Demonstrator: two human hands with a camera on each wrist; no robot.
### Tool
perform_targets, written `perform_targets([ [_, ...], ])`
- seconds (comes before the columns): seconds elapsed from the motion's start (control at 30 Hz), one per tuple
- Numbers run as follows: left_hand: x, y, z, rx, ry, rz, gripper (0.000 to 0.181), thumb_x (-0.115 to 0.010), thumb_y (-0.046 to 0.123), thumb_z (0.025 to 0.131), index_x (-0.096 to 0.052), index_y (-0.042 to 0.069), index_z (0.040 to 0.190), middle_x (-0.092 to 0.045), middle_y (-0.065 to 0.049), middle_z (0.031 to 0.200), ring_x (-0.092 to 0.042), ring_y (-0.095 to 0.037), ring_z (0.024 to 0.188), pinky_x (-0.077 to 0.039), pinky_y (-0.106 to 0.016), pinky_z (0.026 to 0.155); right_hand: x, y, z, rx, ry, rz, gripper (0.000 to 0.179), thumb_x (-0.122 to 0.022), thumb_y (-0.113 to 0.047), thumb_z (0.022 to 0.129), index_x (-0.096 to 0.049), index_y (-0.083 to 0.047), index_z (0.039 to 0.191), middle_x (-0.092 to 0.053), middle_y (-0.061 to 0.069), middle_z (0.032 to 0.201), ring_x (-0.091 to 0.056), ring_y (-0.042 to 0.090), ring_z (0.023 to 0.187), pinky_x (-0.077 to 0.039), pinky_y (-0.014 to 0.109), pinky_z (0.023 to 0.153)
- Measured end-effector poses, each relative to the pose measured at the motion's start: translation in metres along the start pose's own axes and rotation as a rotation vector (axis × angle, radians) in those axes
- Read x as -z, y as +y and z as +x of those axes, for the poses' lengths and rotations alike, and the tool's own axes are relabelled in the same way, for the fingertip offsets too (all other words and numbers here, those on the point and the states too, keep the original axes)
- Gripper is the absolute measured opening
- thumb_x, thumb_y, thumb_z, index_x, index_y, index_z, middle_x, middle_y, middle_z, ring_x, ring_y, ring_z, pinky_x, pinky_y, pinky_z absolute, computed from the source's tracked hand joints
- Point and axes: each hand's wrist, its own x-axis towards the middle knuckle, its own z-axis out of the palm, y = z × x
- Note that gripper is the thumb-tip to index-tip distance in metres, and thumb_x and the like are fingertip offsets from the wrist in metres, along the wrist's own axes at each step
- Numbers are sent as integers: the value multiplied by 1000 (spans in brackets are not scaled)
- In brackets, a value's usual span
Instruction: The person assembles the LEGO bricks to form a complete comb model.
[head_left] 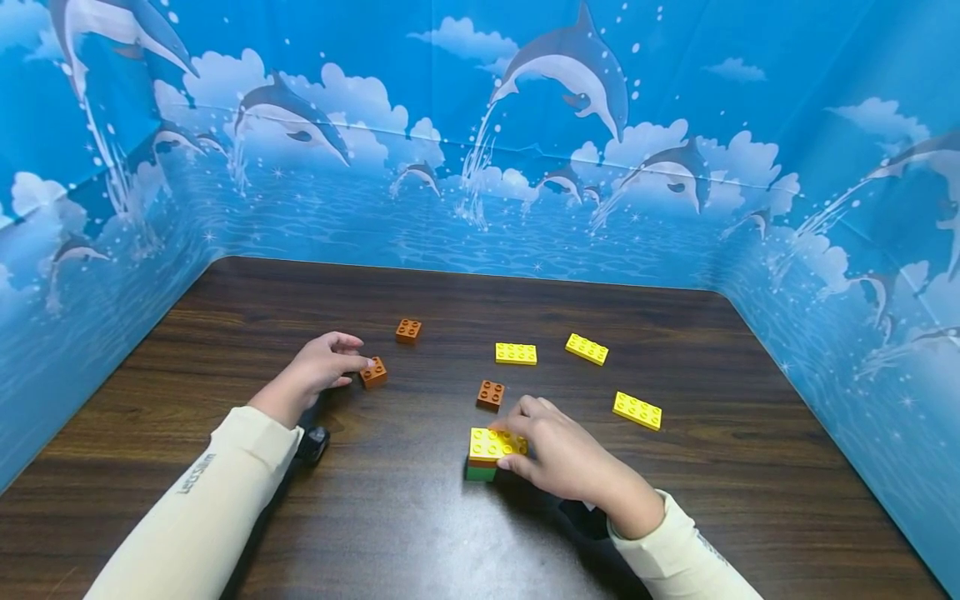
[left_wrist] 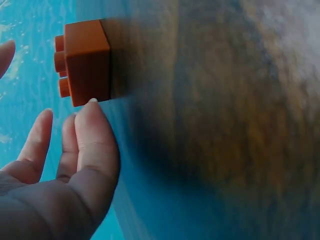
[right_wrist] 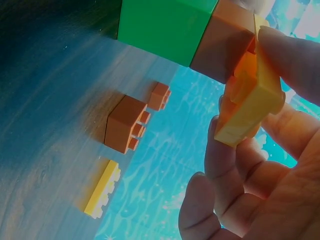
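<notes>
One left hand (head_left: 322, 367), relaxed, at ten o'clock of the brick stack (head_left: 481, 474), well in from the left edge of the table (head_left: 375, 542), thumb tip at a brown brick (head_left: 375, 377) on the hand's three-o'clock side. Room between, then the yellow top brick (head_left: 483, 445), pinched from three o'clock by the right hand (head_left: 555, 450); from twelve to three o'clock, loose yellow bricks (head_left: 637, 411), short of the far edge.

Blue dolphin-print backdrop (head_left: 480, 225) around a dark wood-grain table (head_left: 375, 508)
</notes>
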Motion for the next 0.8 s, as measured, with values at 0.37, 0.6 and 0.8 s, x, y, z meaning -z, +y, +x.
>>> perform_targets([
  [0.37,-6,1,7,39,-19,77,59,-63,12,80,-34,-5,129,-36,-24,128,-45,-33,110,-41,-44,89,0,0,0,1,1,4,41,-68,-33,78,-61,-18,116,-46,-9,91,-40,8,83,-39,24,69],
  [0.6,-10,2,9,40,12,154,56,-66,10,78,-39,-3,125,-37,-25,126,-45,-33,108,-44,-41,83,0,0,0,4,1,4,41,-68,-32,78,-61,-18,116,-46,-9,91,-40,8,82,-39,24,68],
  [0.8,-13,1,9,15,52,250,50,-68,7,74,-44,-2,117,-43,-20,114,-48,-28,92,-45,-35,71,0,0,0,9,1,3,41,-68,-32,78,-61,-18,115,-46,-9,91,-40,8,82,-39,25,68],
])
